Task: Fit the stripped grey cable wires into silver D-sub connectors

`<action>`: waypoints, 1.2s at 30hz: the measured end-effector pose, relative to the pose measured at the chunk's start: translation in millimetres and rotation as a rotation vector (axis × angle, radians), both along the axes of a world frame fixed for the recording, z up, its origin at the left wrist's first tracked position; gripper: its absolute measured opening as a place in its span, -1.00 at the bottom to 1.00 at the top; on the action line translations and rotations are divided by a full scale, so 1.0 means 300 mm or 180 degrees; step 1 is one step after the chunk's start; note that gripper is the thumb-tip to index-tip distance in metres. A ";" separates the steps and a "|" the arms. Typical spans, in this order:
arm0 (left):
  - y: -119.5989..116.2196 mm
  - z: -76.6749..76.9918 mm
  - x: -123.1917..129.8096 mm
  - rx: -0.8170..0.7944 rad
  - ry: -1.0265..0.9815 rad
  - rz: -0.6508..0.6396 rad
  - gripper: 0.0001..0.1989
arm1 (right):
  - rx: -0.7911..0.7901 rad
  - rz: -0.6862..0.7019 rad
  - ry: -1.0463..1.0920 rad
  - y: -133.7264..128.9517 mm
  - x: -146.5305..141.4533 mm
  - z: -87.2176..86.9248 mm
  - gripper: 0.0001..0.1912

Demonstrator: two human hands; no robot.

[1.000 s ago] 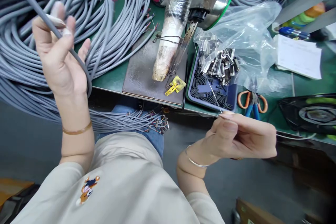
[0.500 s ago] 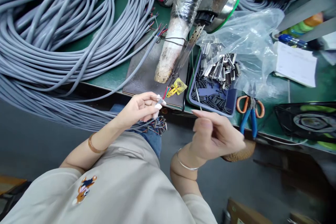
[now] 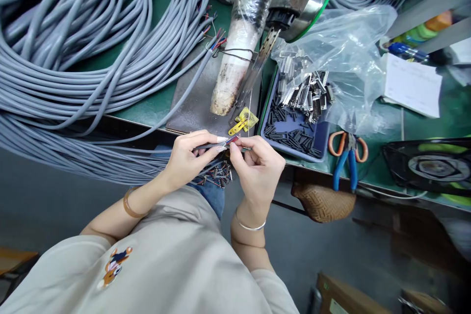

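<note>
Bundled grey cables, loose connectors and pliers mark a wiring workshop.

Held cable partly hidden by left fingers; wire tips too small to tell; grey cables cut off at left edge.

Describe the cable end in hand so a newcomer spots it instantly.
Start at the green bench's front edge, just below the yellow piece. There the left hand pinches the cable end, the right hand close against it. The heaped grey cables show coloured wires too, but only this end is between the fingers.
</note>
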State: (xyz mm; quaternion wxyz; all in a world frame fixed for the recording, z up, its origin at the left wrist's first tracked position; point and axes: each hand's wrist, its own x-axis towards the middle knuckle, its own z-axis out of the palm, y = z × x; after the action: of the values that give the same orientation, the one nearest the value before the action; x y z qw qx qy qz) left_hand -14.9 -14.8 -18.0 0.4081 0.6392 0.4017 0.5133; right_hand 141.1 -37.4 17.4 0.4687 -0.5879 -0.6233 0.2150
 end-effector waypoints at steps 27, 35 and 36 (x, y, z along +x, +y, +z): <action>-0.017 0.026 -0.005 -0.0921 -0.0360 -0.0155 -0.80 | -0.0526 -0.0202 0.0751 0.006 0.011 -0.035 -0.86; -0.023 0.000 0.006 -0.0299 0.0096 0.0036 -0.87 | -0.0365 -0.0180 0.0479 0.016 0.003 -0.018 -0.89; -0.022 0.001 0.006 -0.0280 0.0115 0.0058 -0.87 | -0.0409 -0.0180 0.0506 0.017 0.004 -0.019 -0.88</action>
State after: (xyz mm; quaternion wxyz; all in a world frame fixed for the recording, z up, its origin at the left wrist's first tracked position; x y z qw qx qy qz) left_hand -13.1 -21.5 -17.7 0.4238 0.6261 0.4370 0.4872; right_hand 142.4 -32.3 11.8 0.4839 -0.6152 -0.5522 0.2871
